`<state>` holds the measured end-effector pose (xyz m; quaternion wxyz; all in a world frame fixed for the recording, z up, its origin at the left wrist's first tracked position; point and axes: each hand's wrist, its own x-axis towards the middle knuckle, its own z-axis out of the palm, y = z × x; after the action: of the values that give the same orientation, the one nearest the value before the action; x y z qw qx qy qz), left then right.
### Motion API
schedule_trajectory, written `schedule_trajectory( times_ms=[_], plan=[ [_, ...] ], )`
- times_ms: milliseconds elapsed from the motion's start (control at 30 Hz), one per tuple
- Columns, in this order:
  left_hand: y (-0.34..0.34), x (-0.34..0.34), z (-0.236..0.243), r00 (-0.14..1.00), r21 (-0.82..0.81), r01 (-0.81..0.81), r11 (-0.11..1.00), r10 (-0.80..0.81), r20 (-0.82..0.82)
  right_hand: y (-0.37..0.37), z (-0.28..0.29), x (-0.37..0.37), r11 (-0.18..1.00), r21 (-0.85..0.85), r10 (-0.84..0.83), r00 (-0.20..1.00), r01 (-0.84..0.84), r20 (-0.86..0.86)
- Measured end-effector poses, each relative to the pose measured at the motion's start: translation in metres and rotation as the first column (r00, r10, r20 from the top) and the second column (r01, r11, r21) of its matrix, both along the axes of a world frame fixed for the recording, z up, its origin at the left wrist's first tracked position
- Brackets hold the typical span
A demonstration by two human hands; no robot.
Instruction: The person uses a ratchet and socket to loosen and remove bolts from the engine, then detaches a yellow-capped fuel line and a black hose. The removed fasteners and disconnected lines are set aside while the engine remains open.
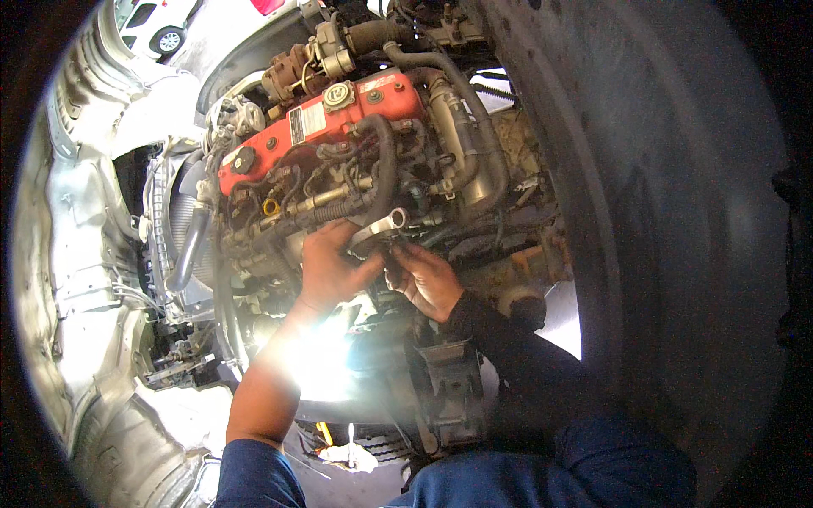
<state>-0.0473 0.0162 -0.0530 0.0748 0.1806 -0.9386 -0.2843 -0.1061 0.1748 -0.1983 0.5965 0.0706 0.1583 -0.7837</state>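
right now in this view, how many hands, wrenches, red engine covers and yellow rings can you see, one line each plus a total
Hands: 2, the left hand and the right hand
Ring-ended wrench: 1
Red engine cover: 1
Yellow ring: 1
Total: 5

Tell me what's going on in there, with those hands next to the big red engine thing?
A person is reaching with two bare hands into an engine that has a red cover on top. The left hand holds a silvery wrench, its ring end poking up just below a thick black hose. The right hand is close beside it, fingers bent; whether they grip something is too dark to tell.
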Motion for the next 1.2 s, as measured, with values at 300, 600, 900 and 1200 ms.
schedule_trajectory(
  times_ms=[300,600,900,1200],
  plan=[
    [0.004,-0.002,0.001,1.0,-0.017,-0.019,1.0,0.019,0.004,-0.002,0.011,-0.002,0.998,-0.06,0.001,0.984,0.009,0.177],
    [0.007,-0.004,0.005,0.999,-0.011,0.009,1.0,-0.009,-0.037,-0.002,0.015,-0.006,0.986,-0.158,0.084,0.973,-0.05,0.215],
    [0.009,-0.005,0.007,1.0,0.014,-0.006,1.0,0.006,-0.009,-0.003,0.023,-0.008,0.993,-0.115,0.033,0.97,-0.005,0.242],
    [0.005,-0.002,0.003,1.0,-0.031,0.005,0.999,-0.006,-0.014,-0.003,0.02,-0.011,0.997,-0.069,0.039,0.982,-0.027,0.183]
  ],
)
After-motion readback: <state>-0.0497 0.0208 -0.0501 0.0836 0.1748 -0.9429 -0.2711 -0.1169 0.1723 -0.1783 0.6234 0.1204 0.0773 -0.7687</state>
